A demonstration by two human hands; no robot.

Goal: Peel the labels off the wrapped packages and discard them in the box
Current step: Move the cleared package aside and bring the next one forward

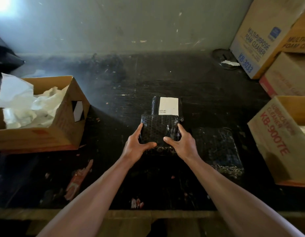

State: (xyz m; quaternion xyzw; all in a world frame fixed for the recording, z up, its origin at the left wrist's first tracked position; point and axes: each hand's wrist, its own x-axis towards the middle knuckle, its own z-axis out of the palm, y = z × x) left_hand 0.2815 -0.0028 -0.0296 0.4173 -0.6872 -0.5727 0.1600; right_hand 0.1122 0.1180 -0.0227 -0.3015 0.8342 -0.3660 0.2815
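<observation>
Both hands clasped on a black bubble-wrapped package [161,127] at mid-table

Readable on cartons at right: "MULTIPURPOSE FOAM CLEANER KB-3033" [254,47], "LUBRICATION CLEANER KB-9000TE" [274,129]; white label [168,106] on the package's far end, barcode print too small to read. Left hand [137,144] and right hand [181,142] closed around the near corners, thumbs on top, forearms outstretched. Open box [63,120] of crumpled white paper at left; second wrapped package [216,147] just right
</observation>
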